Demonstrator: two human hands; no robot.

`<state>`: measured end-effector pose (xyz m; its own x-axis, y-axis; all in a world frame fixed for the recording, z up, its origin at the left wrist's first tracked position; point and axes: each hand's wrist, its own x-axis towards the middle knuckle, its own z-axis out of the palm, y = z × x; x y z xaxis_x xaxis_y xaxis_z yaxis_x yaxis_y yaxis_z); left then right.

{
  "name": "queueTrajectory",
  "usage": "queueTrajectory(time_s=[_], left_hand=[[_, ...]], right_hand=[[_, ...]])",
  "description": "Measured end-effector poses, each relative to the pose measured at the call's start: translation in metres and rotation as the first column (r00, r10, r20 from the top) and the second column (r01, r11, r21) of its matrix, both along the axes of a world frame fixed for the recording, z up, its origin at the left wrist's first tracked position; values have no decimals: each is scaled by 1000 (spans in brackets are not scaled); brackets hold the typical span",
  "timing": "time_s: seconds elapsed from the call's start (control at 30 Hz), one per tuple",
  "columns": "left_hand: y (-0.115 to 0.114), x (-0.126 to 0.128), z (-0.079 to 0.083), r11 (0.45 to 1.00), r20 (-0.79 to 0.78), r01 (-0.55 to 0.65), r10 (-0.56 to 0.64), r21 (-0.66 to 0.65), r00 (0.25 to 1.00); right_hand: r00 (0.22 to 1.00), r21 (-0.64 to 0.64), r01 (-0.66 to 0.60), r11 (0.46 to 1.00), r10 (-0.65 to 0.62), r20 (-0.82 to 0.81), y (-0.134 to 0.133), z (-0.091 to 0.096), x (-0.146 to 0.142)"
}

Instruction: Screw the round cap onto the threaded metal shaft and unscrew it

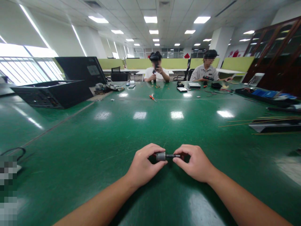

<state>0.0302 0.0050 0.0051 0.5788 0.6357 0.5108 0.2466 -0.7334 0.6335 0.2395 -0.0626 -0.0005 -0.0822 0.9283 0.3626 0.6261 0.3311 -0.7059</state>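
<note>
One small metal part (164, 156) is held in two hands, in the near middle of the view and low above the green bench (131, 131); whether it touches the surface, I cannot tell. The left hand (144, 164) has a narrow grip around the grey cylinder (161, 156), thumb on the near side and fingers on the far side; the right hand (198, 162) pinches the thin dark shaft (169, 156) near its right end, so that the part lies almost level, crosswise to the person.

I judge it rather light, with most of the weight in the cylinder; it looks stiff and hard, but the smooth round side may roll or slip a little; the cylinder is therefore the better place for firm hold, while the shaft, being thin, asks for a gentle pinch without bending.

The left end of the cylinder is lost among shadow and fingers; the ridges at the right of the shaft are perhaps a spring or a thread. At the left edge a dark cable loop (23, 151) is cut off; at the right edge thin rods (277, 118) run out of view.
</note>
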Motion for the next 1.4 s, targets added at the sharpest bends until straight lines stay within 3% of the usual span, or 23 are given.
queueTrajectory(time_s=[1.03,1.3,1.4], left_hand=[[3,-2,0,999,0,-40,40,-21,999],[6,-5,3,997,-19,-79,79,21,997],[10,-6,2,989,-35,-150,150,-2,988]], right_hand=[[999,25,44,999,-44,-15,2,1,5],[998,45,55,997,-54,-23,4,5,11],[994,50,91,995,-87,-63,7,5,16]])
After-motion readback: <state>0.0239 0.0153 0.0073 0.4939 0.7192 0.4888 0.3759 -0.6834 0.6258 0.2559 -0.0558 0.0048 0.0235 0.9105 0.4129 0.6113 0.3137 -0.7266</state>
